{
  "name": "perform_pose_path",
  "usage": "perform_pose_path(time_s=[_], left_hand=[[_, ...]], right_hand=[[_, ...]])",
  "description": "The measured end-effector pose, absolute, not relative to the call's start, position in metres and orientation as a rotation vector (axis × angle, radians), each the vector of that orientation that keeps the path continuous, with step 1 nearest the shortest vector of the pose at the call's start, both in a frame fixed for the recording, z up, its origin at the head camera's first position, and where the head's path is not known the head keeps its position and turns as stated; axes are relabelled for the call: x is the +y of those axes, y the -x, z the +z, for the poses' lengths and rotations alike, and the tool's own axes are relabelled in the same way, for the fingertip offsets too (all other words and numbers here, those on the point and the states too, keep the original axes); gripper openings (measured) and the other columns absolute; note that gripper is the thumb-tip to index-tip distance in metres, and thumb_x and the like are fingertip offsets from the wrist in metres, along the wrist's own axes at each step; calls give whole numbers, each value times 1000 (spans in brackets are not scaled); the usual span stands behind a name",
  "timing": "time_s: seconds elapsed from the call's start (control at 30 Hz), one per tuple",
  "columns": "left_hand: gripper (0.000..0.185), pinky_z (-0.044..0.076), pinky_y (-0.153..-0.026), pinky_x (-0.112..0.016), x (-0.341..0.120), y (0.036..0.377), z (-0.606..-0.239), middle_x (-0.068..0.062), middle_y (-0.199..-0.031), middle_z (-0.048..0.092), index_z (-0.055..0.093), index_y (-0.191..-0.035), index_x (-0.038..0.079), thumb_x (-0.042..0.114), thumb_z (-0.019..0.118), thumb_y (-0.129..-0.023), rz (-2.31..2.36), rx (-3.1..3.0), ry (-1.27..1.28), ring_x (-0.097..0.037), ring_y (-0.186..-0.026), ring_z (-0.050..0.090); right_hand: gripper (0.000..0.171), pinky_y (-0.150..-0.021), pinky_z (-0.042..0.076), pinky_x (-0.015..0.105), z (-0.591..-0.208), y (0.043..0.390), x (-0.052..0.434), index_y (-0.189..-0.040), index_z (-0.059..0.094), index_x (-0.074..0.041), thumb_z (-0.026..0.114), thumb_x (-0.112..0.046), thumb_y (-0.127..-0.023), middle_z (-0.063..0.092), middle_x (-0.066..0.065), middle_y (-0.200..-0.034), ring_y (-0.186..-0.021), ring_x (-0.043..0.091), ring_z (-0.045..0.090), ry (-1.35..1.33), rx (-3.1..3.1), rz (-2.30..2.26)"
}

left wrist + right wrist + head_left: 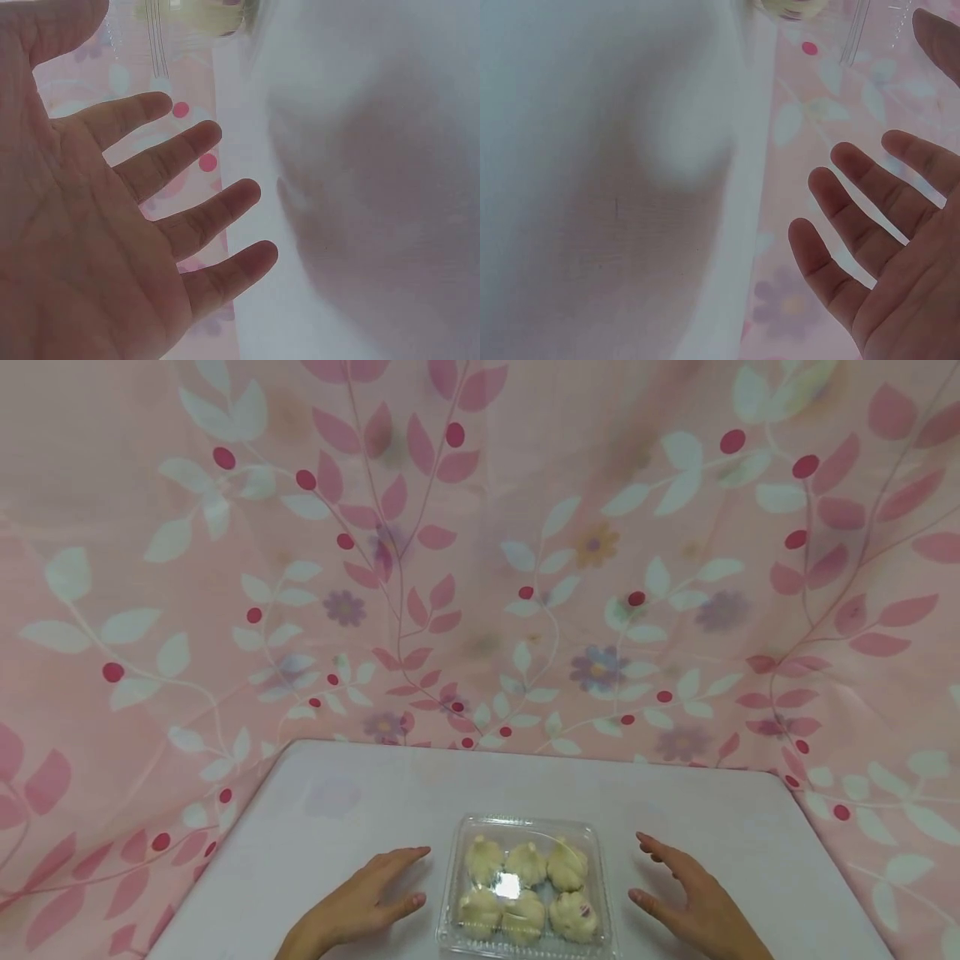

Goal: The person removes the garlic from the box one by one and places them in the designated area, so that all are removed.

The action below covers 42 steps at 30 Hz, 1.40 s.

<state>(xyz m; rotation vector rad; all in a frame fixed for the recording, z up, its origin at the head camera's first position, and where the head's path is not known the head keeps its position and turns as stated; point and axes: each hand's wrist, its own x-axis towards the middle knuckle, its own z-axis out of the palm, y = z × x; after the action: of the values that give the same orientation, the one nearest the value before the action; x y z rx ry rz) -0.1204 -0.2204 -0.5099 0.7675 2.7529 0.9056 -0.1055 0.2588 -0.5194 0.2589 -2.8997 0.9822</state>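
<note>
A clear plastic box [525, 821] with its lid down sits near the front of the table. Inside, in two rows, lie several pale garlic bulbs [522, 917]; one bulb [573, 917] at the front right shows a purplish mark. My left hand [362, 897] is held apart from the box on its left, fingers spread and nothing in it. On the other side my right hand [693, 897] mirrors it, empty, with thumb and fingers stretched toward the box. Both palms face inward in the wrist views, where part of the box [184, 34] shows at the top edge.
A white-covered table [322, 814] with rounded far corners carries the box. Behind and at both sides hangs a pink curtain [480, 568] printed with leaves, berries and flowers. Soft hand shadows fall on the white surface [630, 225].
</note>
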Motion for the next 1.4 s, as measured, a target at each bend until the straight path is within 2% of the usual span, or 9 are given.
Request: perform_pose_path(time_s=[0.27,0.5,0.63,0.8,1.0,1.23,1.4], left_hand=[[62,35,-94,-53,-216,117,-511,6,-138,42,39,-140,23,49,58,-87,951,2670,-801,-22,-126,40],[60,39,-94,-43,-215,114,-511,2,-136,47,39,-140,18,42,60,-88,1074,2575,-875,-22,-119,47],[58,41,-91,-40,-215,114,-513,1,-129,53,42,-138,16,40,60,-89,1140,2520,-914,-20,-112,51],[55,43,-89,-38,-214,113,-513,0,-119,59,45,-136,13,37,61,-89,1183,2479,-966,-19,-105,55],[55,45,-86,-40,-213,113,-512,-2,-119,59,44,-136,12,34,62,-89,1216,2412,-980,-21,-106,55],[50,45,-84,-40,-212,113,-512,0,-120,58,48,-132,15,31,64,-88,1240,2374,-951,-22,-106,55],[45,45,-80,-37,-211,113,-513,1,-117,59,51,-128,19,31,65,-87,1237,2374,-931,-19,-103,56]], right_hand=[[67,-81,47,44,-514,99,254,-137,37,-37,64,-56,-78,46,-13,-132,-104,14,50,-205,-2969,1121],[67,-80,47,48,-508,92,247,-137,37,-38,64,-55,-78,44,-10,-134,-106,21,50,-148,-3033,1248],[66,-79,47,45,-509,88,246,-136,38,-35,65,-52,-79,45,-9,-133,-107,23,50,-175,-3013,1302],[65,-78,48,44,-511,85,244,-137,39,-33,66,-50,-80,48,-7,-130,-103,22,52,-228,-3001,1324],[61,-78,48,40,-509,82,240,-135,39,-35,66,-47,-82,46,-7,-131,-102,18,53,-273,-2996,1383],[56,-74,48,31,-509,81,239,-133,45,-23,66,-40,-84,54,-1,-124,-99,16,54,-416,-2970,1384],[49,-73,48,28,-512,83,239,-126,51,-16,66,-38,-85,59,-1,-114,-95,12,56,-483,-2993,1396]])
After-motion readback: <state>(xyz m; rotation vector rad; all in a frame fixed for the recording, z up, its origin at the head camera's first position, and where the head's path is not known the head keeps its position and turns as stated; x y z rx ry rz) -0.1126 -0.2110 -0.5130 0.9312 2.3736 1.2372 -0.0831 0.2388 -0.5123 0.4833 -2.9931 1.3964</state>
